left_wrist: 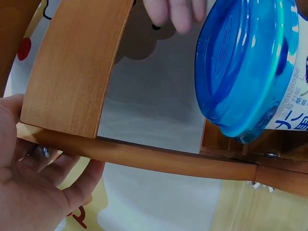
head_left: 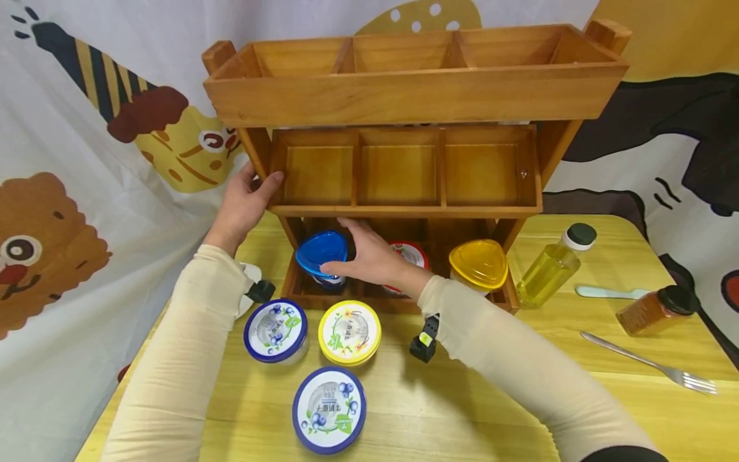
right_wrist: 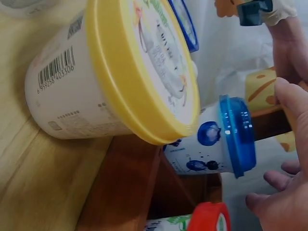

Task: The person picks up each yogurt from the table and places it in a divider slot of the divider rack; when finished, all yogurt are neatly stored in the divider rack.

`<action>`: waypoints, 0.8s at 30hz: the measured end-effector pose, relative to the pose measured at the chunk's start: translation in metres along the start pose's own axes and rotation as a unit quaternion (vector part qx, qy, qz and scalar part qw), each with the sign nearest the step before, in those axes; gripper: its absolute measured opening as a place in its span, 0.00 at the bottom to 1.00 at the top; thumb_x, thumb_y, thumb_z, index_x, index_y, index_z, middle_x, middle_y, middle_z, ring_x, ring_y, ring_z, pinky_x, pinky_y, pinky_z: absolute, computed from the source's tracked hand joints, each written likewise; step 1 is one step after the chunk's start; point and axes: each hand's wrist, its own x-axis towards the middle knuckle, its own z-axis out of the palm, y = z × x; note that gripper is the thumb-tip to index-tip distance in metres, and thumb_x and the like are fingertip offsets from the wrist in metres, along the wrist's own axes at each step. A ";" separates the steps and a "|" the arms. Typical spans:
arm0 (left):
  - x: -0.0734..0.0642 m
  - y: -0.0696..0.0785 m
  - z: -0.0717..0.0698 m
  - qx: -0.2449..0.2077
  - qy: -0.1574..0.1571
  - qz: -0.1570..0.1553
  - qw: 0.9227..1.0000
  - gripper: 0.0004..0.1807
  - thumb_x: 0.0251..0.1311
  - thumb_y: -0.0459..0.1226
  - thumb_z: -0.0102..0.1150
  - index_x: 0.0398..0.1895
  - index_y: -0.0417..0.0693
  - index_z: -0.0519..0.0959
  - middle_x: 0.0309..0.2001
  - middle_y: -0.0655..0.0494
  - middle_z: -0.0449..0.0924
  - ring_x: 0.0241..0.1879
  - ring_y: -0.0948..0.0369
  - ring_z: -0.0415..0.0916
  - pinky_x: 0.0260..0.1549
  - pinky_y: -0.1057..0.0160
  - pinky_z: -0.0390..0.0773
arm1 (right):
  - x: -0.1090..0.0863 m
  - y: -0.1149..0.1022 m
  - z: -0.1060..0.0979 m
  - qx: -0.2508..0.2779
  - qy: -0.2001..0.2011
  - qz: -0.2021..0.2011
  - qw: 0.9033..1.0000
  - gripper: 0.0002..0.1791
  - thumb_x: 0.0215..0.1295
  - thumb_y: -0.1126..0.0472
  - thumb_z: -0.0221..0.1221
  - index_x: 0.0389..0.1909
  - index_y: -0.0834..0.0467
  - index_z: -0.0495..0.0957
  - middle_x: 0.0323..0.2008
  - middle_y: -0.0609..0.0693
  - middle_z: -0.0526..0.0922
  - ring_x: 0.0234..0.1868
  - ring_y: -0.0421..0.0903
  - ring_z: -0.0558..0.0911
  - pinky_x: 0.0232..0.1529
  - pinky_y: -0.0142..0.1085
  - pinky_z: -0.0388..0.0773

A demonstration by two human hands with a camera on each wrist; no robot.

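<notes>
Placing step, apparently near its end: the blue-lidded tub point(head_left: 321, 252) sits at the left end of the lowest tier point(head_left: 358, 303). The right hand point(head_left: 374, 255) — released, fingers apart — lies beside it; the left hand point(head_left: 245, 202) grasps the wooden rack point(head_left: 416, 96). Next, presumably: withdraw beneath the middle tray point(head_left: 404, 210).

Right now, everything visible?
Three-tier wooden rack: 1, brown, on yellow wood-grain table
Triangular-lidded cups: 2, blue left, yellow right, bottom tier
Red-lidded tub: 1, red, bottom-tier middle
Round tubs: 3, two blue-rimmed, one yellow-rimmed, front
Green-capped bottle: 1, yellow, right
Black-capped jar: 1, brown, right
Metal fork: 1, silver, right
Flat utensil: 1, mint, right
Half-hidden object: 1, white, left
Printed fabric: 1, multicoloured, behind
Wrist devices: 2, black, wrists
Left hand: 1, cream-sleeved, gripping rack
Right hand: 1, cream-sleeved, near blue cup
</notes>
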 end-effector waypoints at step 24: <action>0.000 0.002 -0.001 0.002 -0.001 -0.004 1.000 0.31 0.72 0.52 0.49 0.73 0.50 0.61 0.68 0.44 0.69 0.66 0.49 0.70 0.64 0.48 0.71 | -0.073 -0.010 -0.017 0.031 -0.056 -0.142 0.988 0.45 0.58 0.48 0.69 0.74 0.52 0.60 0.72 0.47 0.64 0.71 0.45 0.66 0.71 0.42 0.65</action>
